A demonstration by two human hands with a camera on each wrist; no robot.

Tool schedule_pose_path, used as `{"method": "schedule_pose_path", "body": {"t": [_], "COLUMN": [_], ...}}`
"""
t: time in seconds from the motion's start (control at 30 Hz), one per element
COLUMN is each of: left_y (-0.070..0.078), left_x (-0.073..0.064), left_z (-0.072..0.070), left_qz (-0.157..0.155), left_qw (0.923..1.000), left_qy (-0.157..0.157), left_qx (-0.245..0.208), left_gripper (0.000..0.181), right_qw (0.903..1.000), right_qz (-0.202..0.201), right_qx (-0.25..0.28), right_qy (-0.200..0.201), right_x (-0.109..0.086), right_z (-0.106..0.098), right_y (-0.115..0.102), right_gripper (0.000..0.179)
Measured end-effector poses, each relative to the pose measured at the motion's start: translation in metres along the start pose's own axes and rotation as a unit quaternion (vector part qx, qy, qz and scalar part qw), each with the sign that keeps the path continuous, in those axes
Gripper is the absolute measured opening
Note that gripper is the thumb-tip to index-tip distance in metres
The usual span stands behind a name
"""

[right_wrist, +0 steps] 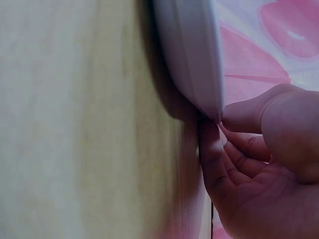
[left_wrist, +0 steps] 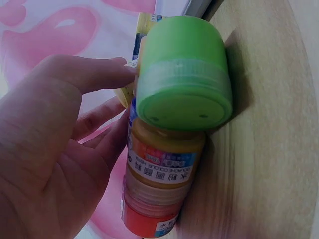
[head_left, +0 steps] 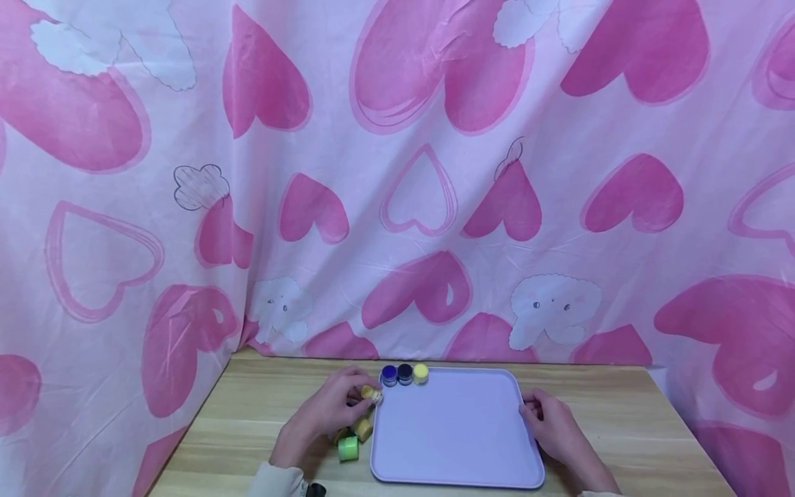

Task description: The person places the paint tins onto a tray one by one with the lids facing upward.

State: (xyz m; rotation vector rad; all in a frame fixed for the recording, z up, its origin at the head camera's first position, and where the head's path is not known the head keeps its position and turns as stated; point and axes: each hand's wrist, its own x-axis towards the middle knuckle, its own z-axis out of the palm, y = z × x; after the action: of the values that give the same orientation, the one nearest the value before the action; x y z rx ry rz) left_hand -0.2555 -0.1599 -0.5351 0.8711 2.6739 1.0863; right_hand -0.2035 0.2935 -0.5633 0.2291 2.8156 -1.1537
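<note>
My left hand (head_left: 329, 407) pinches a small pale yellow paint jar (head_left: 372, 394) between thumb and fingers, at the left rim of a lilac tray (head_left: 456, 431). In the left wrist view, the fingers cover much of this jar. On the tray's far left corner, a blue jar (head_left: 389, 375), a black jar (head_left: 405, 373) and a yellow jar (head_left: 421, 373) stand in a row. My right hand (head_left: 555, 426) pinches the tray's right rim; the right wrist view shows the thumb (right_wrist: 244, 117) on top and a finger beneath.
Left of the tray, a green jar (head_left: 348, 449), an ochre jar (head_left: 363, 429) and a red-lidded jar (left_wrist: 149, 219) are clustered on the wooden table (head_left: 248, 428). A heart-patterned curtain (head_left: 422, 276) hangs behind. A dark object (head_left: 316, 490) lies near the left sleeve.
</note>
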Motion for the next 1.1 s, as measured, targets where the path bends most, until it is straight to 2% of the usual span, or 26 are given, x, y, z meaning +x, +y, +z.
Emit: {"method": "schedule_pose_path", "body": {"t": [0.13,0.33,0.47,0.8,1.1], "left_y": [0.003,0.007,0.010,0.023,0.031], "left_x": [0.001,0.002,0.004,0.017,0.025], "left_z": [0.000,0.003,0.006,0.013,0.017], "left_qz": [0.000,-0.016,-0.017,0.031,0.043], "left_qw": [1.0000,0.9996,0.9997,0.9992,0.9983], "left_qy": [-0.001,-0.006,0.000,0.026,0.038], "left_qx": [-0.004,-0.023,-0.015,-0.004,-0.008], "left_gripper": [0.029,0.031,0.035,0.037,0.038], "right_qw": [1.0000,1.0000,1.0000,1.0000,1.0000], "right_qz": [-0.001,-0.001,-0.004,0.000,0.007], "right_qx": [-0.002,-0.002,-0.003,-0.001,0.004], "right_qy": [0.000,-0.001,0.002,0.001,-0.003], "right_x": [0.000,0.000,0.000,0.000,0.000], "right_z": [-0.001,0.000,0.000,0.001,0.001], "right_y": [0.000,0.000,0.000,0.000,-0.002], "right_gripper": [0.028,0.028,0.027,0.028,0.029]}}
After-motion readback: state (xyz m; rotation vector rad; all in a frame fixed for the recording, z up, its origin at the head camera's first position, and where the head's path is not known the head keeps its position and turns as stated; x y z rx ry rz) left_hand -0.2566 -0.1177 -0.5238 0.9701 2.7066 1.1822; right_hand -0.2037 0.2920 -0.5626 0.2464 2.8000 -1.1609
